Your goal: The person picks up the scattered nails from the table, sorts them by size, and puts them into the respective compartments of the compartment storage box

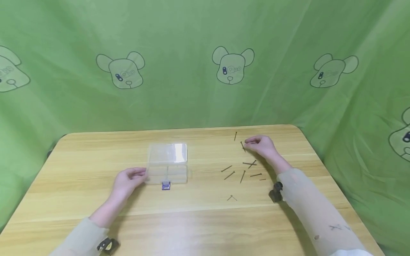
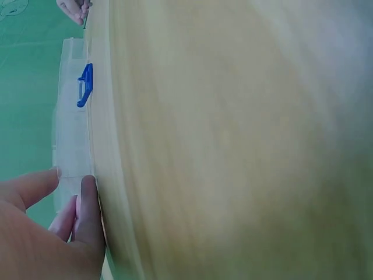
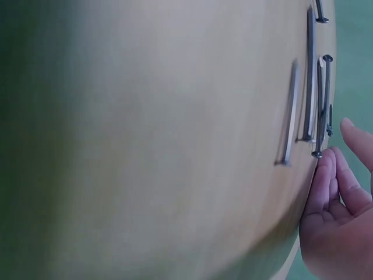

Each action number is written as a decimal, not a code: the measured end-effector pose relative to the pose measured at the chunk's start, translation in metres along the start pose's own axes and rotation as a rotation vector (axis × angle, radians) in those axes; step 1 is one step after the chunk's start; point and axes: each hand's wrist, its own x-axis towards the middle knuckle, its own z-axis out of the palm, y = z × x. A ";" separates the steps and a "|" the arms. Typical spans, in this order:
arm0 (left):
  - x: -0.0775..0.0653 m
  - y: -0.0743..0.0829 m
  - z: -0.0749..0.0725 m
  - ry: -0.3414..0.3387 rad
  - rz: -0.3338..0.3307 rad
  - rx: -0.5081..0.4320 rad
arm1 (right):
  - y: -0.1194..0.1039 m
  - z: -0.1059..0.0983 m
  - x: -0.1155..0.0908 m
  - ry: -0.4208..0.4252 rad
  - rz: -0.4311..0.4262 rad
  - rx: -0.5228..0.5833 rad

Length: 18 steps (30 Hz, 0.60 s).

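A clear plastic compartment box with its lid raised and a blue latch stands left of the table's middle. My left hand touches the box's left end, fingertips against its side; the thumb stands apart from the other fingers in the left wrist view. Several dark metal nails lie scattered to the right. My right hand is beside a far nail, with its fingertips low at the table. Its thumb stands away from the fingers, and no nail shows between them.
A lone nail lies near the table's back edge. Two nails cross each other, with more nails nearer. Small thin nails lie toward the front. Behind the wooden table hangs a green curtain.
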 end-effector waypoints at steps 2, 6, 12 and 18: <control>0.000 -0.001 0.000 -0.002 -0.002 -0.004 | 0.002 0.001 0.003 0.012 -0.006 -0.020; -0.001 -0.003 0.000 -0.009 -0.001 -0.024 | 0.005 0.003 0.008 0.034 -0.017 -0.063; -0.004 -0.005 0.000 -0.001 0.013 -0.037 | 0.005 0.004 0.009 0.054 -0.033 -0.108; -0.005 -0.006 0.001 -0.003 0.015 -0.072 | 0.007 0.003 0.011 0.062 -0.090 -0.165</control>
